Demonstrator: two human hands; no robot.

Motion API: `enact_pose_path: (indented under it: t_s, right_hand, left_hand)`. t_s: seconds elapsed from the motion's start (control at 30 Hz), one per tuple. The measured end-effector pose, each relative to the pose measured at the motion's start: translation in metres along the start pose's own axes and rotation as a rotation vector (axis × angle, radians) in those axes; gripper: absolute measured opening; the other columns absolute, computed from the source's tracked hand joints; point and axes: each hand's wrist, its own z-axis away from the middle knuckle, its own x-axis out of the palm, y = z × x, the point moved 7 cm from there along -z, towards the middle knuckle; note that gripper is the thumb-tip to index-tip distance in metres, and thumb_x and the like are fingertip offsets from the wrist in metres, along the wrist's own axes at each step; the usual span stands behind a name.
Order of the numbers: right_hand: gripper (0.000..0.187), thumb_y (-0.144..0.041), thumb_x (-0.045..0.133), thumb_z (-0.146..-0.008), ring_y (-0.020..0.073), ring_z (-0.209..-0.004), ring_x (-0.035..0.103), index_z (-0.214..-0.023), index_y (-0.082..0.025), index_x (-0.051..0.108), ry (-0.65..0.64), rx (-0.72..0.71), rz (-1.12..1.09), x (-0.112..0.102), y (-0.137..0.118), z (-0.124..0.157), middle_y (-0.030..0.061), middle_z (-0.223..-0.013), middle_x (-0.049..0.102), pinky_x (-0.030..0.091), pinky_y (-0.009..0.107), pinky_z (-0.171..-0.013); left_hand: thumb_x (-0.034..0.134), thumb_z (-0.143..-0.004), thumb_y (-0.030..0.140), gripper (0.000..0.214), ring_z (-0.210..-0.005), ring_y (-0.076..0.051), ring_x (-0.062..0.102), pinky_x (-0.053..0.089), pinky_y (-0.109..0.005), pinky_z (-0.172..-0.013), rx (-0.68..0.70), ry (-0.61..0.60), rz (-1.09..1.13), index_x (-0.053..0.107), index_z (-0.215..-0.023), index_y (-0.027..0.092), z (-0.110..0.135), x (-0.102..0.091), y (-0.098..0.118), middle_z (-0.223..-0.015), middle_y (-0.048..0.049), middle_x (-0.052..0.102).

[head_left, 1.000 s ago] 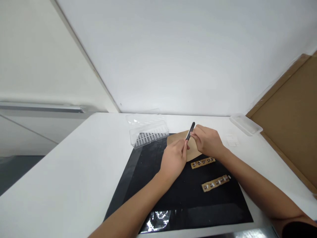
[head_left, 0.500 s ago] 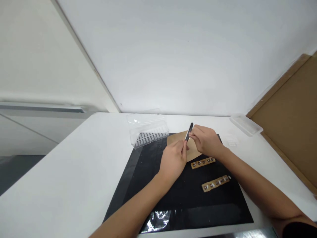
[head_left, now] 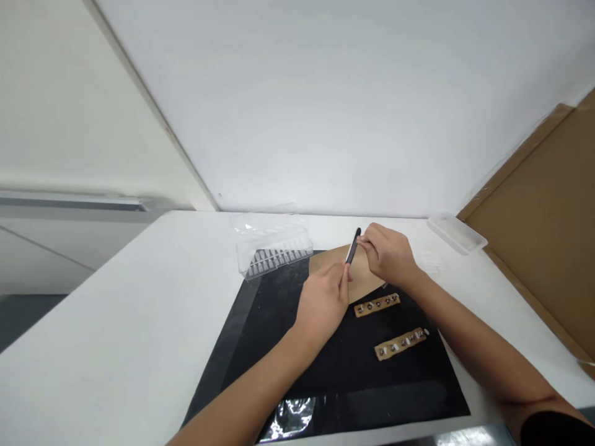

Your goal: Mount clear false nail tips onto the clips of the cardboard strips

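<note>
My left hand is closed round the lower end of a slim black nail file with a pale edge, which points up and away. My right hand is pinched at the file's upper part; whatever lies between its fingertips is too small to make out. Beneath both hands lies a sheet of brown paper, partly covered by them. Closer to me rest two brown strips, an upper strip and a lower strip, each bearing a row of round metal studs and small white pieces.
A black mat covers the middle of the white table. At its far left corner stands a clear compartment box holding rows of nail tips. A translucent tray sits at the back right, beside a cardboard panel.
My right hand has shifted slightly up along the file, its pinch now nearer the top end. My left hand stays about the same. The whole view has moved a little.
</note>
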Motion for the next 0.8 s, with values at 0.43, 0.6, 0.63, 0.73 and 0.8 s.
enact_pose_path:
  t_s: [0.43,0.6,0.63,0.73,0.8]
  right_hand:
    - [0.024,-0.025,0.045,-0.108,0.0166,-0.071,0.055,-0.087,-0.021,0.055,-0.096,-0.089,-0.078,0.001,-0.011,0.001,0.0030,-0.082,0.064,0.035,0.030,-0.064]
    - [0.028,-0.026,0.042,-0.109,0.0173,-0.071,0.055,-0.085,-0.021,0.055,-0.028,-0.047,-0.065,-0.001,-0.008,0.001,0.0048,-0.081,0.064,0.036,0.030,-0.066]
    - [0.026,-0.026,0.043,-0.109,0.0171,-0.072,0.055,-0.086,-0.021,0.055,-0.072,-0.079,-0.081,0.003,-0.010,0.002,0.0043,-0.082,0.065,0.036,0.030,-0.066]
    - [0.027,-0.028,0.046,-0.109,0.0161,-0.068,0.053,-0.085,-0.021,0.057,-0.055,-0.054,-0.055,0.003,-0.009,0.003,0.0028,-0.080,0.066,0.034,0.030,-0.066]
    - [0.030,-0.029,0.046,-0.109,0.0160,-0.067,0.051,-0.082,-0.021,0.057,0.009,0.007,-0.021,-0.001,-0.006,0.002,0.0029,-0.078,0.065,0.033,0.031,-0.066]
  left_hand:
    - [0.045,-0.108,0.022,0.035,-0.066,-0.017,0.066,0.043,-0.029,-0.067,-0.007,-0.025,-0.003,0.065,-0.079,0.018,-0.001,-0.002,0.002,-0.075,-0.0030,0.070]
    - [0.046,-0.107,0.022,0.034,-0.067,-0.017,0.066,0.043,-0.029,-0.067,-0.002,-0.012,-0.029,0.065,-0.080,0.018,-0.001,-0.003,0.002,-0.075,-0.0035,0.070]
    - [0.046,-0.107,0.022,0.034,-0.066,-0.017,0.066,0.043,-0.029,-0.066,-0.005,-0.019,-0.030,0.065,-0.079,0.018,-0.001,-0.003,0.002,-0.075,-0.0033,0.070]
    - [0.046,-0.106,0.020,0.033,-0.066,-0.017,0.066,0.043,-0.028,-0.065,-0.006,-0.029,-0.030,0.064,-0.079,0.018,-0.002,-0.003,0.002,-0.075,-0.0030,0.070]
    - [0.046,-0.107,0.022,0.034,-0.067,-0.017,0.065,0.043,-0.029,-0.066,-0.010,-0.022,-0.045,0.064,-0.080,0.018,-0.002,-0.005,0.002,-0.076,-0.0031,0.069]
